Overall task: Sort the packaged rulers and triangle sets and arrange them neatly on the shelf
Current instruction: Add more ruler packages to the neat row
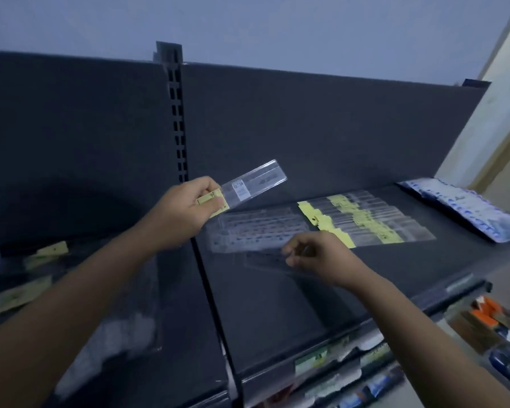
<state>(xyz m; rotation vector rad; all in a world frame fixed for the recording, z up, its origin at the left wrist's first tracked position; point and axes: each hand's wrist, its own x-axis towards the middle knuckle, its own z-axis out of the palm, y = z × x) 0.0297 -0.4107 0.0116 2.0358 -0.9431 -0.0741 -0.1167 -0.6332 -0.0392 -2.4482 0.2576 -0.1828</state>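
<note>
Where the head view looks down, the left hand point(186, 210) holds a packaged ruler point(253, 184) raised above the shelf point(277, 313), grip pinched on its yellow header card. Right hand point(321, 257): fingers curled, grip pinching the edge of a clear pack point(265, 265) lying flat on the shelf. Just behind lie clear stencil rulers point(256, 231) and an overlapping row of yellow-headed packs point(365, 222). Blue packs point(465, 207) sit at far right. Blurred loose packs point(44, 251) lie in the left bay. A slotted upright point(175, 113) divides the dark back panels, with pale wall above.
</note>
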